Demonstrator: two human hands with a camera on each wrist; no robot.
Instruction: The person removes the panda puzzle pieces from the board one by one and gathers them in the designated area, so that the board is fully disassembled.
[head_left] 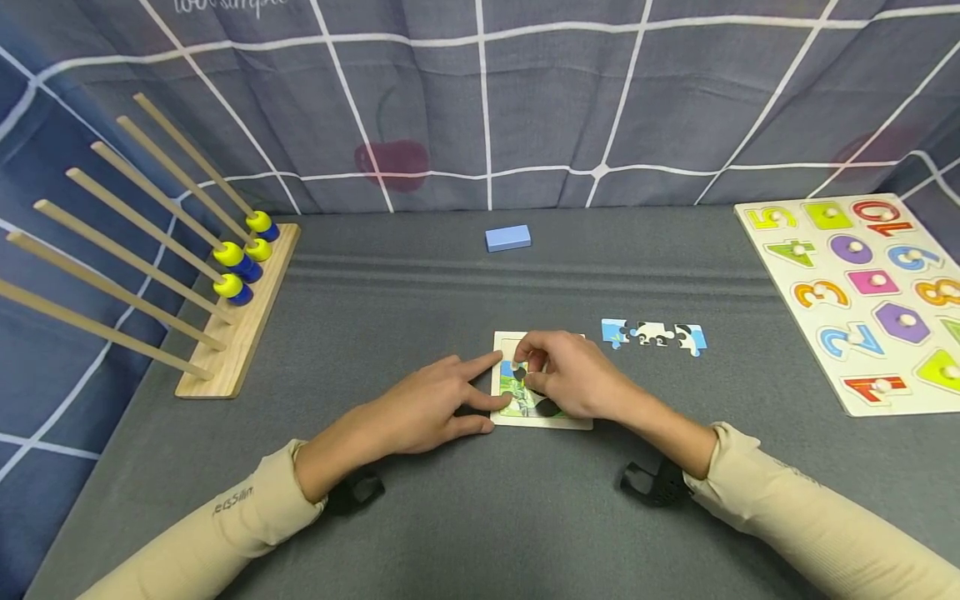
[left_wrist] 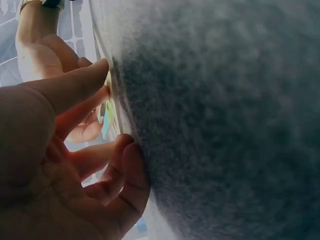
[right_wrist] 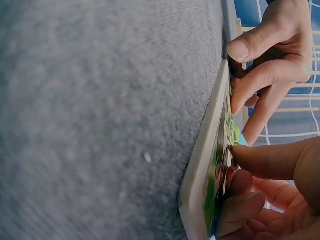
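Note:
A small panda jigsaw board (head_left: pixel 540 422) with a pale frame lies flat in the middle of the table in the head view. At its left side, my left hand (head_left: pixel 435 406) rests with fairly straight, spread fingers, the index and middle fingertips on the board. My right hand (head_left: pixel 573 375) is over the board's right part and pinches a small black-and-white puzzle piece (head_left: pixel 519 372) between thumb and fingers, at the picture surface. Much of that piece and of the picture is hidden by the fingers. In the right wrist view the board's pale edge (right_wrist: pixel 200 185) is seen side-on.
Several loose puzzle pieces (head_left: pixel 652 333) lie right of the board. Behind it is a blue block (head_left: pixel 507 238). A wooden peg rack (head_left: pixel 251 333) with yellow and blue beads stands at left. A number-and-shape peg board (head_left: pixel 810 350) lies at right. A checked curtain (head_left: pixel 540 100) hangs behind.

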